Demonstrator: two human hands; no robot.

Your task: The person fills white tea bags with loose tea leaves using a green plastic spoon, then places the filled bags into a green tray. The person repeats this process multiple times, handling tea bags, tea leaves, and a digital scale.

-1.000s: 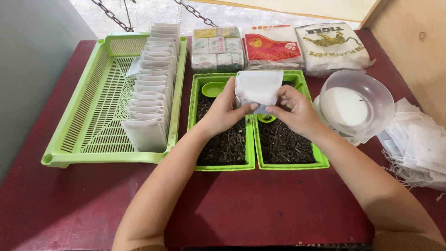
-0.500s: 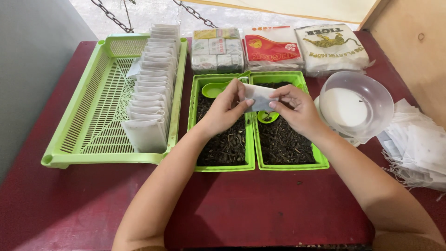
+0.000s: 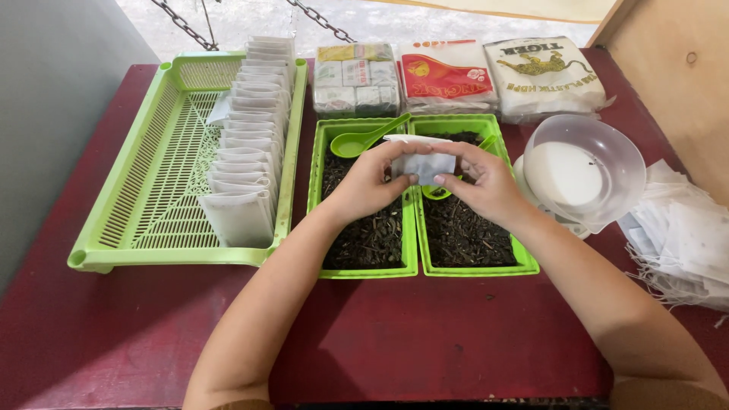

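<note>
Small white paper bag sits at frame centre, held above the seam between two green trays, pinched from both sides; left hand grips its left edge with thumb and fingers closed on it, right hand grips its right edge the same way; bag looks folded or flattened, top flap sticking out toward upper left.

Far left: large green slatted basket on the dark red table; along the basket's right side a row of filled white bags standing upright, one behind another, running from mid-left to upper left.

Centre: left green tray holding dark loose tea, green spoon lying across its top end, handle pointing to the upper right; right green tray just beside it, touching, also full of dark tea; a second green scoop partly hidden under the bag and the right hand.

Upper centre to upper right: three plastic-wrapped packets in a row behind the trays, one with small boxes, one red and white, one white.

Right: clear plastic bowl tilted on a white base, near the right tray; far right edge, a loose pile of empty white bags with frayed threads.
</note>
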